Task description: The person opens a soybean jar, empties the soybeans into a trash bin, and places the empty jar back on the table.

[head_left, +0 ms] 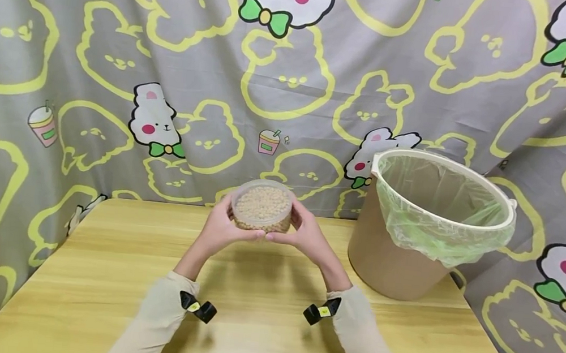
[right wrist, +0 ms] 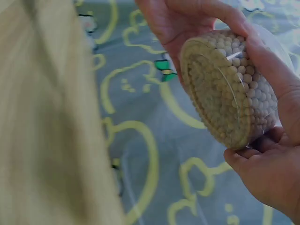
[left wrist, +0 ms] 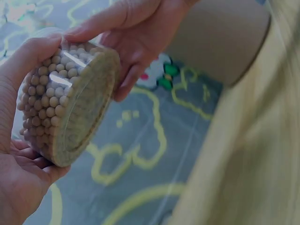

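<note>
A clear round tub (head_left: 262, 206) full of small beige balls is held up over the far part of the table. My left hand (head_left: 221, 226) grips its left side, and my right hand (head_left: 304, 234) grips its right side. Both thumbs lie along the near side, their tips almost meeting. Seen from the left wrist, the tub (left wrist: 63, 101) is tilted and its flat clear base shows, with fingers curled round the wall. The right wrist view shows the same base of the tub (right wrist: 218, 93), with balls packed against the plastic.
A tall beige bin (head_left: 394, 244) with a pale green plastic liner (head_left: 425, 238) over its rim stands at the table's right back. Behind the wooden table (head_left: 100, 272) hangs a grey curtain (head_left: 196, 66) with cartoon prints. Each wrist wears a black strap mount.
</note>
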`<act>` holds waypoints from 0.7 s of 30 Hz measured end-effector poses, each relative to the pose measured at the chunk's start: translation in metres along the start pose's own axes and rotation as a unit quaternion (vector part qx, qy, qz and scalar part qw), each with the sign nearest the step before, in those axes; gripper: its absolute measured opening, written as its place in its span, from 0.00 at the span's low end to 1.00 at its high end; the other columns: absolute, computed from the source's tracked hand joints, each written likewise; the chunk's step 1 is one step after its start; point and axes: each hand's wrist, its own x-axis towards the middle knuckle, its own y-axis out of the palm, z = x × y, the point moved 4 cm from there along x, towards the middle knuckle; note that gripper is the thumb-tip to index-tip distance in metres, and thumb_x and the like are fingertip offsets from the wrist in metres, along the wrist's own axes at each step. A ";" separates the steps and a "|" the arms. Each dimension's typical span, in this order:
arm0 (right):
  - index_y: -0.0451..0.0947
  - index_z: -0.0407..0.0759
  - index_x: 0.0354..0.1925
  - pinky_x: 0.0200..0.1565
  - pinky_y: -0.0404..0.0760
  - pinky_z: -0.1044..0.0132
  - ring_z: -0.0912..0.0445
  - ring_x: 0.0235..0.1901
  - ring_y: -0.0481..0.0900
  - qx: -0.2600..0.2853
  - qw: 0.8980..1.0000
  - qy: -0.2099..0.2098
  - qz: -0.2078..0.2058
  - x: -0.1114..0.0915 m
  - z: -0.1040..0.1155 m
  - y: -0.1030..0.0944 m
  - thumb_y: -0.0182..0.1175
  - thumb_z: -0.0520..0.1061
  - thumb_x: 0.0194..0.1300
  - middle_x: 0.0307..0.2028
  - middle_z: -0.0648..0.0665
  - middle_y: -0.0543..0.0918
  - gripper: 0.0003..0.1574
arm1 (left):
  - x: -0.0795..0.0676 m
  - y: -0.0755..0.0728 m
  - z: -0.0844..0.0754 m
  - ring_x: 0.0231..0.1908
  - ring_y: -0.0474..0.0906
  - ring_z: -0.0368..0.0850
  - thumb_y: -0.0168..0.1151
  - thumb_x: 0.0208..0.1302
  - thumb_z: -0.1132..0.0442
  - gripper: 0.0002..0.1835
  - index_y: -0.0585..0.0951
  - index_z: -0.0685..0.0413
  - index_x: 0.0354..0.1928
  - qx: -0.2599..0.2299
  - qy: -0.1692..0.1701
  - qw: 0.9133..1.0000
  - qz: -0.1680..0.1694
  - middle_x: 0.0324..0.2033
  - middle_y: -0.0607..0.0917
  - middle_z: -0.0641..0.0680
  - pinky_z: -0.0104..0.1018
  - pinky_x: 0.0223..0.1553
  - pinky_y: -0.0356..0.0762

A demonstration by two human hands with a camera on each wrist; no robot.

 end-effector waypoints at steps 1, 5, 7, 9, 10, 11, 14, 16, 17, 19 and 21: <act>0.56 0.62 0.79 0.75 0.63 0.49 0.52 0.73 0.66 0.001 1.000 -0.006 0.000 -0.002 0.003 -0.003 0.81 0.39 0.51 0.74 0.51 0.67 0.66 | 0.001 0.005 -0.003 0.64 0.75 0.50 0.86 0.42 0.63 0.55 0.67 0.46 0.74 -0.002 0.005 1.000 0.006 0.64 0.76 0.55 0.51 0.66 0.73; 0.58 0.57 0.77 0.72 0.67 0.50 0.50 0.70 0.67 0.019 1.000 -0.016 0.002 -0.009 0.009 -0.014 0.83 0.32 0.42 0.70 0.46 0.69 0.71 | 0.005 0.020 -0.015 0.64 0.76 0.48 0.87 0.41 0.62 0.55 0.68 0.42 0.74 0.000 0.031 0.999 0.040 0.63 0.77 0.52 0.51 0.65 0.74; 0.57 0.56 0.77 0.70 0.69 0.51 0.49 0.68 0.68 0.025 1.000 -0.016 0.003 -0.012 0.011 -0.019 0.83 0.30 0.39 0.69 0.45 0.69 0.73 | 0.008 0.026 -0.020 0.64 0.76 0.48 0.86 0.42 0.61 0.54 0.68 0.41 0.74 0.000 0.043 0.997 0.058 0.64 0.78 0.51 0.52 0.66 0.73; 0.57 0.55 0.76 0.68 0.70 0.52 0.48 0.66 0.69 0.026 1.000 -0.016 0.003 -0.014 0.012 -0.023 0.83 0.29 0.37 0.68 0.45 0.69 0.74 | 0.010 0.030 -0.023 0.65 0.75 0.47 0.86 0.43 0.61 0.54 0.67 0.41 0.74 -0.005 0.050 0.996 0.075 0.65 0.77 0.50 0.53 0.67 0.72; 0.58 0.55 0.76 0.68 0.71 0.52 0.48 0.66 0.70 0.024 1.000 -0.017 0.000 -0.015 0.013 -0.025 0.83 0.29 0.36 0.68 0.44 0.70 0.74 | 0.011 0.032 -0.024 0.66 0.75 0.47 0.86 0.43 0.60 0.54 0.67 0.40 0.75 -0.009 0.051 0.995 0.081 0.65 0.77 0.50 0.53 0.68 0.72; 0.58 0.55 0.76 0.68 0.70 0.52 0.48 0.66 0.70 0.024 1.000 -0.019 -0.004 -0.015 0.014 -0.026 0.83 0.29 0.36 0.68 0.44 0.70 0.74 | 0.013 0.033 -0.024 0.66 0.74 0.47 0.86 0.44 0.60 0.54 0.67 0.40 0.75 -0.014 0.051 0.995 0.086 0.65 0.77 0.50 0.53 0.68 0.71; 0.59 0.53 0.75 0.67 0.71 0.51 0.47 0.64 0.71 0.019 0.999 -0.024 -0.020 -0.017 0.015 -0.029 0.84 0.31 0.34 0.67 0.44 0.70 0.73 | 0.016 0.035 -0.024 0.67 0.73 0.48 0.85 0.46 0.57 0.54 0.65 0.42 0.76 -0.041 0.046 0.993 0.101 0.67 0.76 0.51 0.51 0.69 0.70; 0.59 0.53 0.75 0.67 0.72 0.51 0.48 0.64 0.71 0.016 0.999 -0.022 -0.030 -0.017 0.014 -0.030 0.85 0.32 0.35 0.67 0.44 0.71 0.73 | 0.018 0.036 -0.023 0.68 0.72 0.49 0.84 0.48 0.54 0.54 0.64 0.45 0.77 -0.059 0.042 0.991 0.110 0.68 0.75 0.53 0.47 0.69 0.70; 0.59 0.53 0.75 0.66 0.73 0.51 0.48 0.64 0.71 0.016 0.999 -0.020 -0.033 -0.018 0.013 -0.030 0.85 0.33 0.35 0.67 0.44 0.71 0.73 | 0.019 0.036 -0.023 0.68 0.71 0.49 0.84 0.49 0.53 0.54 0.63 0.46 0.77 -0.067 0.040 0.990 0.114 0.68 0.74 0.54 0.44 0.69 0.70; 0.59 0.53 0.75 0.66 0.73 0.52 0.48 0.64 0.71 0.017 0.999 -0.018 -0.035 -0.018 0.011 -0.030 0.85 0.34 0.36 0.67 0.44 0.71 0.72 | 0.022 0.036 -0.024 0.68 0.71 0.51 0.83 0.50 0.52 0.56 0.61 0.50 0.78 -0.076 0.036 0.989 0.118 0.69 0.73 0.56 0.39 0.68 0.71; 0.58 0.53 0.76 0.67 0.73 0.52 0.48 0.64 0.71 0.015 0.999 -0.020 -0.035 -0.018 0.009 -0.031 0.85 0.34 0.36 0.67 0.44 0.71 0.72 | 0.025 0.036 -0.027 0.67 0.72 0.53 0.83 0.49 0.55 0.57 0.59 0.54 0.78 -0.067 0.036 0.990 0.121 0.69 0.72 0.58 0.38 0.66 0.73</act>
